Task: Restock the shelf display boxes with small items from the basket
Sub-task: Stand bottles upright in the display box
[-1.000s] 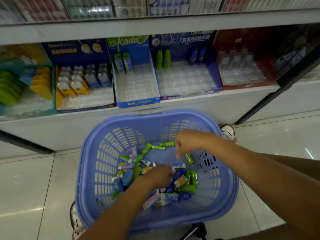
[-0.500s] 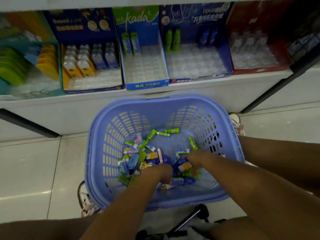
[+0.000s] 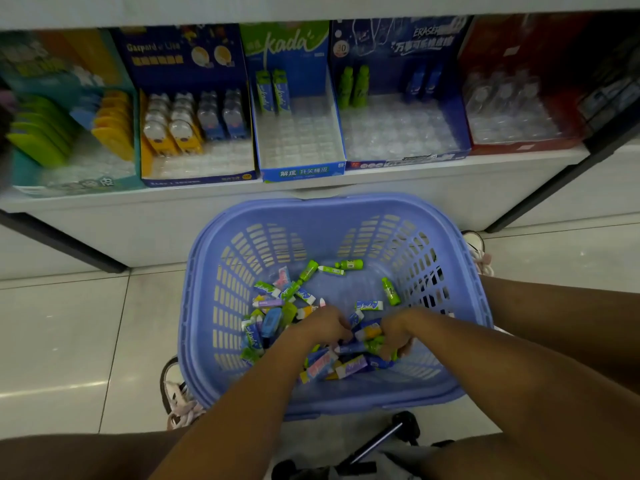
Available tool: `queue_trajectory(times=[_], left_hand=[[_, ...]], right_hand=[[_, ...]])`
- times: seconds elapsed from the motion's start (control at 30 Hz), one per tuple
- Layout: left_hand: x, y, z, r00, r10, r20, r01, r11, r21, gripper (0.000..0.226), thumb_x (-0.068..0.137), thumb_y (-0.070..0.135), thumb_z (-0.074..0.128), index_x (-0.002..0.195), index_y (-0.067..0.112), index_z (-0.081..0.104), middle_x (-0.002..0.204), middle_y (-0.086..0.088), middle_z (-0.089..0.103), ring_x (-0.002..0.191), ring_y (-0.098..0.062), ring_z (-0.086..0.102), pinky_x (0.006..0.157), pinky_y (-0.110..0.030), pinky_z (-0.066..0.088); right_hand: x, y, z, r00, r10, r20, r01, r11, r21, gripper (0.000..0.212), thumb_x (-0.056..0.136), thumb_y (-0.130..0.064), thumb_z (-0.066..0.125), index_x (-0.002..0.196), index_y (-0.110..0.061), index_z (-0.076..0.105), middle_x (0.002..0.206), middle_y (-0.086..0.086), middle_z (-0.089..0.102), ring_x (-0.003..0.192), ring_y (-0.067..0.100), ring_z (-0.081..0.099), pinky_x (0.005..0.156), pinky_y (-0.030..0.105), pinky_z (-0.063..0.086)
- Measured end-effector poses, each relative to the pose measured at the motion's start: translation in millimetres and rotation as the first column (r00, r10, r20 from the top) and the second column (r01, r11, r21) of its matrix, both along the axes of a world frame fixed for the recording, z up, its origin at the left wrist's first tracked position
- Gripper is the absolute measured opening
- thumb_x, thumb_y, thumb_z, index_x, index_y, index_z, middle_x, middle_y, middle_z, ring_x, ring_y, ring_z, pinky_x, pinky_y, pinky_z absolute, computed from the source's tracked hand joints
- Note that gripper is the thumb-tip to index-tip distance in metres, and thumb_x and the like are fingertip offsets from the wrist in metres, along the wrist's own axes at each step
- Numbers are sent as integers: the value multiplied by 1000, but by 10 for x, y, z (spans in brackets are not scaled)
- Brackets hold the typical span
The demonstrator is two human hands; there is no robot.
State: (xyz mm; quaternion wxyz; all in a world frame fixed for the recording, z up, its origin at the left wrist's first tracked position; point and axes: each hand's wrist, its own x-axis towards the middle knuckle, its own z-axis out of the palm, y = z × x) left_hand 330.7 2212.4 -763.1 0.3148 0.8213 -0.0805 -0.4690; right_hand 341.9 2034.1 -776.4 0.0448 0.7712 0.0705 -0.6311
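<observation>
A violet plastic basket [image 3: 332, 206] stands on the floor below the shelf, with a pile of small wrapped erasers [image 3: 266, 317] in its bottom. Both my hands are down in that pile, close together. My left hand [image 3: 320, 327] has its fingers curled into the erasers, and its fingertips are hidden. My right hand [image 3: 396, 336] grips green bottle-shaped erasers [image 3: 377, 344]. On the shelf stand the kada display box [image 3: 301, 171] with two packs at its back, and a blue eraser box [image 3: 405, 161] holding a few green and blue bottles.
A dark blue box [image 3: 197, 180] with yellow and blue items, a teal box [image 3: 72, 188] and a red box [image 3: 523, 145] also line the shelf. More green bottle erasers [image 3: 390, 291] lie loose in the basket. Shoes [image 3: 178, 396] flank the basket, with a black stand [image 3: 388, 441] behind it.
My right hand has come down from above the basket into the pile beside my left hand. A green eraser it held now lies loose in the basket. The view has tilted downward.
</observation>
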Motion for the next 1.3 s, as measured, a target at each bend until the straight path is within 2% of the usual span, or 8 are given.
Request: queue_trajectory(times=[0.2,0.4,0.53,0.63,0.77,0.93,1.03,1.3], left_hand=[[11,-46,94,941,269,-204,-290,953,-84,31,93,36,58,95,5,59,90,-16,60,78,-29,63,76,-37,53],[211,-118,330,731,606,-315,-683,642,-349,20,89,20,65,80,3,64,68,-6,71,59,-12,69,62,-24,59],[443,-30,588,648,687,-328,-746,486,-455,14,88,17,65,84,3,65,67,-2,70,59,-8,66,58,-16,54],[627,33,869,618,668,-414,-746,333,-577,19,93,19,58,92,1,65,81,-6,72,74,-14,69,68,-22,57],[833,97,1280,557,622,-551,-774,148,-616,14,96,7,48,94,1,60,72,-12,67,68,-22,68,65,-32,60],[852,119,1650,747,577,-331,-628,449,-635,23,94,29,55,91,9,64,50,3,46,41,-9,41,38,-18,36],[825,74,1723,833,518,-196,-512,584,-630,47,86,37,62,99,-8,61,52,5,45,40,-8,38,37,-17,31],[904,-29,1742,747,654,-120,-528,474,-705,27,88,32,62,96,8,72,53,9,45,43,-7,39,38,-20,34]], right_hand=[[134,3,343,970,-244,-9,241,948,207,31,87,-41,60,88,-10,62,75,6,58,58,14,49,58,23,43],[337,58,867,851,-488,195,311,766,562,22,88,-33,63,76,-16,57,67,-1,52,62,11,49,60,23,39],[486,23,1228,697,-715,50,456,496,739,30,97,-24,50,114,-1,59,72,1,50,63,9,47,60,19,40],[590,-4,1504,535,-844,-43,458,247,854,24,95,-12,52,116,-2,59,71,0,53,64,9,49,59,18,42],[705,-40,1869,425,-905,-28,306,114,945,29,80,2,68,106,-6,58,84,4,65,73,9,63,67,11,49],[717,-21,2161,443,-896,21,106,75,992,35,70,21,65,81,-12,60,93,5,62,82,8,57,73,14,49],[723,33,2212,464,-886,14,51,43,998,34,69,26,62,74,-8,57,90,5,61,77,3,60,69,14,50],[825,-47,2241,250,-943,-221,154,-186,970,23,84,-3,63,106,-11,65,100,5,69,89,17,69,81,23,56]])
